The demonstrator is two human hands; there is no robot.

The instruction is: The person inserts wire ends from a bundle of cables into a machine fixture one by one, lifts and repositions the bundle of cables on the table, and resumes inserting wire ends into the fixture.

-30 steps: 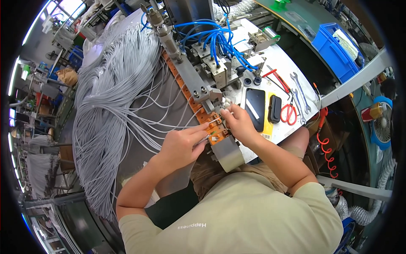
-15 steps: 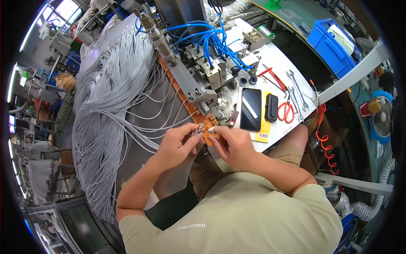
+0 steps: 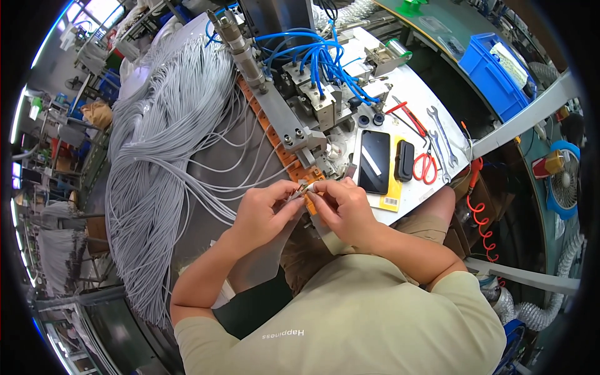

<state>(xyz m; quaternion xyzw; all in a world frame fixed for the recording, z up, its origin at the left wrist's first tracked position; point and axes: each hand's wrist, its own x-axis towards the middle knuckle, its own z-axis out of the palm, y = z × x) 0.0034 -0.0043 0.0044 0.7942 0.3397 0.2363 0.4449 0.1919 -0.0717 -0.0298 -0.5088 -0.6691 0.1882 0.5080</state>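
Both my hands meet at the front end of an orange slotted rail (image 3: 305, 174). My left hand (image 3: 265, 209) is closed in a pinch on a grey cable end, where short thin wires seem to stick out between the fingertips. Close beside it, my right hand (image 3: 344, 206) pinches at those wires; fingertips hide whatever small piece it may hold. Several grey cables run from a large bundle (image 3: 162, 137) on the left to the rail. Just beyond my hands stands a metal bench machine (image 3: 259, 94) with blue air hoses (image 3: 322, 56).
On the white tabletop (image 3: 400, 81) to the right lie a black phone (image 3: 375, 161), a black case (image 3: 404, 160), red-handled scissors (image 3: 425, 167), wrenches (image 3: 441, 134) and red-handled pliers (image 3: 410, 119). A blue crate (image 3: 494, 72) sits farther right, above a coiled red hose (image 3: 487, 231).
The whole view has shifted slightly. My right fingertips have drawn in closer to my left fingertips, and the right fingers are more curled. Both hands stay at the rail's front end.
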